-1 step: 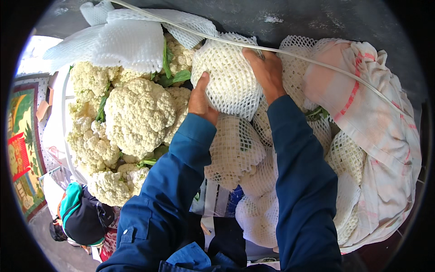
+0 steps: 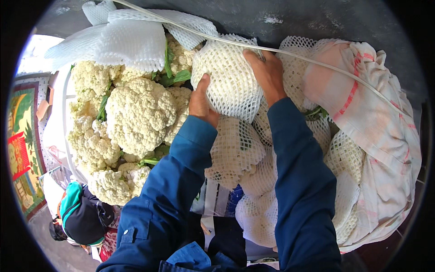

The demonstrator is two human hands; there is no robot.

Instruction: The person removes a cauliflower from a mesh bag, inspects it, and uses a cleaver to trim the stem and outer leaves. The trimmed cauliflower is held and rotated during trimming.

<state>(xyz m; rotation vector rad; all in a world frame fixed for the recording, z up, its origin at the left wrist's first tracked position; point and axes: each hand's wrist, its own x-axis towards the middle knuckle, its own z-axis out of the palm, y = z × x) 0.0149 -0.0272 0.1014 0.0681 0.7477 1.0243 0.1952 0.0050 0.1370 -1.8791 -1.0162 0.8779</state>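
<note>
Between my two hands is a cauliflower in a white foam net (image 2: 229,77), at the far middle of the pile. My left hand (image 2: 202,102) grips its near left side, thumb pointing up along the net. My right hand (image 2: 266,75) holds its right side, with fingers curled behind it and partly hidden. To the left lie several bare cauliflowers (image 2: 140,115) with a few green leaves (image 2: 174,78). Nearer me and below my hands sits another netted cauliflower (image 2: 235,149), and more netted heads (image 2: 344,156) lie to the right of my right arm.
Loose white foam nets (image 2: 131,43) cover the far left heads. A pale cloth with red stripes (image 2: 371,118) drapes over the right side. A white cable (image 2: 312,61) crosses above the pile. At the lower left, a person in dark and teal clothing (image 2: 86,217) bends down.
</note>
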